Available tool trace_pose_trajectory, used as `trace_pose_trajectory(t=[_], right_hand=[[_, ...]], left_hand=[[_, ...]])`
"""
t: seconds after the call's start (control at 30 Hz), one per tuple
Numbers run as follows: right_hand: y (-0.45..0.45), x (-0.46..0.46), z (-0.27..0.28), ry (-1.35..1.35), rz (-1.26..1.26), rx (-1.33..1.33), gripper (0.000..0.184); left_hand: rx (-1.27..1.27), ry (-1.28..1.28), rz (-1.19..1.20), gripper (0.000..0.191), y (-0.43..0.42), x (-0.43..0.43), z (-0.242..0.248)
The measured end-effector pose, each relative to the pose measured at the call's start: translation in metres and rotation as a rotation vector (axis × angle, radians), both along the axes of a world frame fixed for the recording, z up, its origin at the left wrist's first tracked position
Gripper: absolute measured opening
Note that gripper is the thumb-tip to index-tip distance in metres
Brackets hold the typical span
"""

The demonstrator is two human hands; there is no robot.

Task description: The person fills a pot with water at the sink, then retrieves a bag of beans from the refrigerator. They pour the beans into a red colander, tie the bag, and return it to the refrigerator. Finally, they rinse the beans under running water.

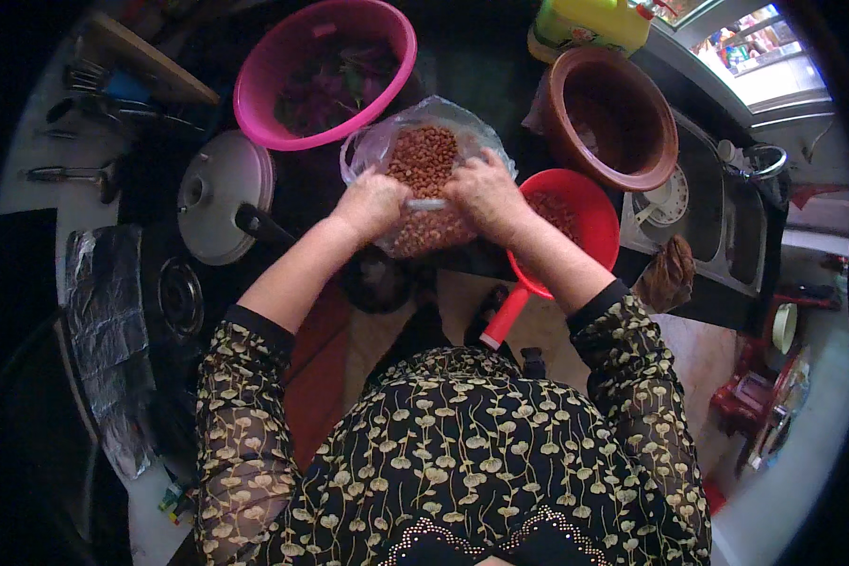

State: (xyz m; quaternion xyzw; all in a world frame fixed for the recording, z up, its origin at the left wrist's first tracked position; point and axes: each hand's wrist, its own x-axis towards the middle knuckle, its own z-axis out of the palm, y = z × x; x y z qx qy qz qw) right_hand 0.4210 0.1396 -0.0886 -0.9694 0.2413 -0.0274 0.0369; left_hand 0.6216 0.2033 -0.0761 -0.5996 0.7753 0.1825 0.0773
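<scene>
A clear plastic bag [431, 230] of reddish-brown peanuts or beans sits at the counter edge before me, its mouth spread wide. My left hand [373, 203] grips the near rim on the left, fingers curled in. On the right, my right hand [486, 189] holds the same rim, with some fingers raised. Loose nuts or beans [424, 152] show between the hands. Just right of the bag, partly under my right forearm, a red plastic strainer or scoop [598, 237] with a handle holds more of them.
Behind the bag at left stands a pink basin [247, 92] with leafy greens. A brown clay pot [608, 173] is at right, beside a sink [739, 272] and a yellow jug [591, 28]. A pot lid [219, 191] and a stove burner [182, 297] lie left.
</scene>
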Motion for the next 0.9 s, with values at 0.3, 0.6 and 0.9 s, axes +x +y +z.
trace_pose_trajectory(t=[0.3, 0.6, 0.9], right_hand=[[0.026, -0.015, 0.053, -0.021, 0.037, 0.127, 0.012], [0.023, -0.004, 0.064, -0.067, -0.015, 0.459, 0.014], [-0.027, 0.079, 0.023, -0.178, -0.401, 1.038, 0.037]], left_hand=[[-0.148, 0.096, -0.092, 0.011, 0.029, 0.012, 0.055], [-0.179, 0.720, 0.434, 0.033, -0.007, -0.024, 0.029], [-0.036, 0.776, 0.876, 0.046, -0.006, -0.017, -0.069]])
